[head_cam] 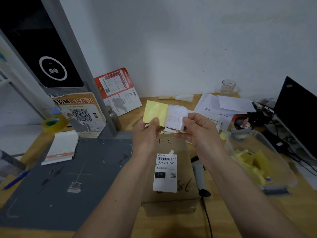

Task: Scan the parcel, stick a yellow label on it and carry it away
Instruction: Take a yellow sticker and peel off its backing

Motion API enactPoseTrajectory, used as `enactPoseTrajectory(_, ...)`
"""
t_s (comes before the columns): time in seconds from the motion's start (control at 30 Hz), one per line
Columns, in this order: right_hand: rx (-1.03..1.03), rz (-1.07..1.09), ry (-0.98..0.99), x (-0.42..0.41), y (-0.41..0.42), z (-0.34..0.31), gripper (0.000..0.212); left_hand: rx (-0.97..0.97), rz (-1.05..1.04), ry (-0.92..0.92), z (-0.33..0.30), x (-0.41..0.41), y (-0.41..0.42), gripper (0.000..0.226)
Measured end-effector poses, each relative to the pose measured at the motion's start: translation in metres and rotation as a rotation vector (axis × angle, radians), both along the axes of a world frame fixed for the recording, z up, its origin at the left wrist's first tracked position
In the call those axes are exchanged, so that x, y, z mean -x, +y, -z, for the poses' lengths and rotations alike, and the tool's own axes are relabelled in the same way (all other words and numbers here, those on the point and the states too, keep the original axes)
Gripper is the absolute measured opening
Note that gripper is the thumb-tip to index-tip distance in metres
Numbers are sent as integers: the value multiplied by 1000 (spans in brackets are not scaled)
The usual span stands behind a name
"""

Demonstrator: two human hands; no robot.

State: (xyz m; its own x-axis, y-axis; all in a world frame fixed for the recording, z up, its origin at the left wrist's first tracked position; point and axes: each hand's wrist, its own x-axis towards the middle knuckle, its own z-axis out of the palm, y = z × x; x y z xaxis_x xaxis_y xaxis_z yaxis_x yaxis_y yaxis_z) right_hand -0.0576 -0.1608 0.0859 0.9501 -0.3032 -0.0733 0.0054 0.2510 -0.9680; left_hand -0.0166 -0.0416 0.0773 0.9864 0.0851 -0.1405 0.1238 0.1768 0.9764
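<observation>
We hold the yellow label (pixel 157 112) above the parcel (pixel 169 170), which lies on the surface at six o'clock. Left hand (pixel 148 133) fingers pinch the backing, right hand (pixel 197 127) fingers the white face; peel slowly, avoiding creases.

Your view's dim and bluish, soft light off the wall (pixel 188 40), faint shadows only. Wide-angle bending warps the edges, your forearms smear near the bottom, and fine print stays blurry.
</observation>
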Motion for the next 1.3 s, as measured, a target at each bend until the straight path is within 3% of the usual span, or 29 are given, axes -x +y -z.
enactPoseTrajectory(0.43,-113,19,-10,6,-37,5,22,148,-169,66,8,2,-29,13)
enactPoseTrajectory(0.67,-248,59,-54,12,-68,4,15,31,-217,112,25,4,-47,10)
enactPoseTrajectory(0.97,-205,226,20,37,-132,22,13,-299,259,211,69,20,-140,19)
enactPoseTrajectory(1.3,-45,391,144,70,-197,42,21,-279,681,226,89,47,-228,30)
